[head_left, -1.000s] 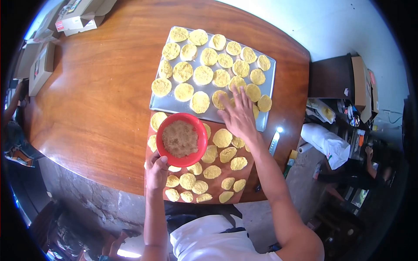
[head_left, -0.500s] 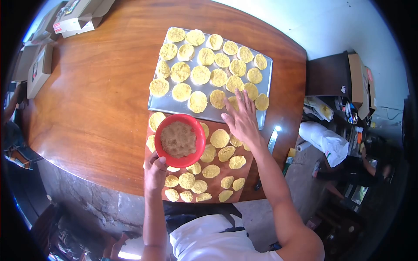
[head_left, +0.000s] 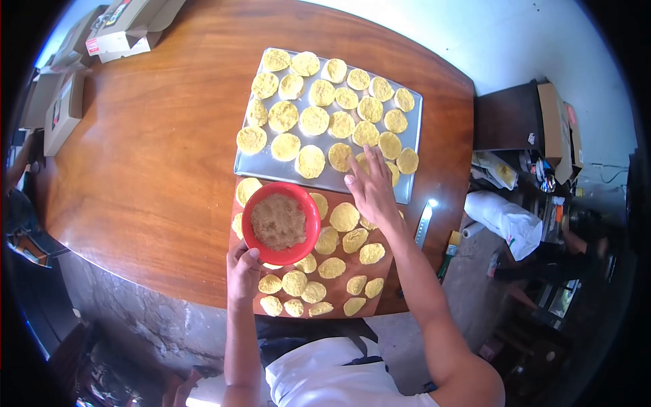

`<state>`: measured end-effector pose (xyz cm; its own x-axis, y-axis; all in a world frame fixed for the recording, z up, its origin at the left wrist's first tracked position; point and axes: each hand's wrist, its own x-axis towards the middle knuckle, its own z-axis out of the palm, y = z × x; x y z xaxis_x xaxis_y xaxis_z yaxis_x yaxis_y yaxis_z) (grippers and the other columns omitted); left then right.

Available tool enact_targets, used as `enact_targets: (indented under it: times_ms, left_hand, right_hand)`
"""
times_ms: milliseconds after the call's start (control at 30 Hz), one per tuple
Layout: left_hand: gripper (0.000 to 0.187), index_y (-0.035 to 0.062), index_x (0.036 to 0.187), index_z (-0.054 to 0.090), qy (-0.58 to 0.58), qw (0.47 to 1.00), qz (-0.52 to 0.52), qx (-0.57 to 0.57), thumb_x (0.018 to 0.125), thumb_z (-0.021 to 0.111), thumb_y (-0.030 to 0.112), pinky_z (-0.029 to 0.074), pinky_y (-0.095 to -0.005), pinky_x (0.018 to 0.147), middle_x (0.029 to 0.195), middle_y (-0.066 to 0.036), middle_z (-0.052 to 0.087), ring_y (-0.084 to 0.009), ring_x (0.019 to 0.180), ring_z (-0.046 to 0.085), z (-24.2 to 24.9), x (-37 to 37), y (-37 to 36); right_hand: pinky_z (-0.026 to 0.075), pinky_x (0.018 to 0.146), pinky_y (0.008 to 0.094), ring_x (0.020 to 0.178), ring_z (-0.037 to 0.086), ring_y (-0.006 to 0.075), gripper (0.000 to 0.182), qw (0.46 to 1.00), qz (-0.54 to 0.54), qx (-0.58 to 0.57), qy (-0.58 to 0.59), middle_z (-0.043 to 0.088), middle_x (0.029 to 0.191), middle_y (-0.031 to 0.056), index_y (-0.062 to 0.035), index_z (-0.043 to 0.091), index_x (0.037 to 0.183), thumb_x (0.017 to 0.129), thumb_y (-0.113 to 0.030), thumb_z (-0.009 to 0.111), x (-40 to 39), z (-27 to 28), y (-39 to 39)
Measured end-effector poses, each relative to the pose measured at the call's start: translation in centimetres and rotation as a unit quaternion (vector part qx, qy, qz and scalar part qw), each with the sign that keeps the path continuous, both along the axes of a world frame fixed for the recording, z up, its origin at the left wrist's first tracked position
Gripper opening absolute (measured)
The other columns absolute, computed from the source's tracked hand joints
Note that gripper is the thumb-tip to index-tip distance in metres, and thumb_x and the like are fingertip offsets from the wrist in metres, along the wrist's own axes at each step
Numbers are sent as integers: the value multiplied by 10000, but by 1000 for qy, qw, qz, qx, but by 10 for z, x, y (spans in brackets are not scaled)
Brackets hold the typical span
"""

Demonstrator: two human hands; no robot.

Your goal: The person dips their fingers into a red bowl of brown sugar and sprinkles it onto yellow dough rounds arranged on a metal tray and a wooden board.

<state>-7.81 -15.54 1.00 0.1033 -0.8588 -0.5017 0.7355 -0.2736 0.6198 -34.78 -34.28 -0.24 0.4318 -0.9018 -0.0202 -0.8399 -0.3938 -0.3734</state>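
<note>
My left hand [head_left: 243, 271] grips the lower left rim of a red bowl [head_left: 312, 234], its thumb on the edge. Pale brown crumbly powder [head_left: 278, 220] fills much of the bowl, which hangs over a brown board [head_left: 339, 271]. My right hand [head_left: 373, 193] reaches over the lower right of a metal tray [head_left: 319, 183], fingers spread and palm down. Rows of round yellow slices [head_left: 314, 121] that look like bread or cake cover the tray. The right fingertips overlap slices near the tray's front edge. More yellow pieces [head_left: 332, 268], several of them irregular, lie on the board.
A long-bladed knife [head_left: 424, 224] lies right of the board on the wooden table [head_left: 156, 156], with a green-handled brush [head_left: 449, 254] beyond it. Cardboard boxes [head_left: 125, 30] stand at the far left. People are partly visible at both sides; a white sack [head_left: 502, 217] is at the right.
My right hand has shifted slightly down and left over the tray, fingers still spread. The bowl stays in my left hand. The whole view has shifted a little.
</note>
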Motion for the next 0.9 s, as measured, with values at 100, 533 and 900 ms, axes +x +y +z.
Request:
enact_targets:
  times_ms: [100,533,900]
  left_hand:
    - [494,-142,1207,565,-14,1000,13,-12,878,668,212,500,-380,992,1157,-203,657,-247,1058,651,2,-2,0]
    - [476,-145,1237,547,5,1000,-10,-28,895,634,175,499,-401,1002,1195,-212,644,-266,1108,642,6,16,18]
    - [498,-120,1288,536,6,995,-94,14,905,655,177,493,-376,1012,1216,-175,645,-231,1107,639,27,-1,22]
  right_hand:
    - [230,1161,577,1465,214,475,516,998,-12,-16,52,276,1571,275,-75,573,1381,1034,-430,432,7,-7,-1]
    - [205,1178,549,1471,202,470,509,994,-15,-8,108,264,1579,267,-139,496,1461,1042,-415,413,25,7,16]
    - [469,813,394,912,596,257,270,983,27,-5,-181,661,979,72,-61,693,1082,813,-58,719,56,103,106]
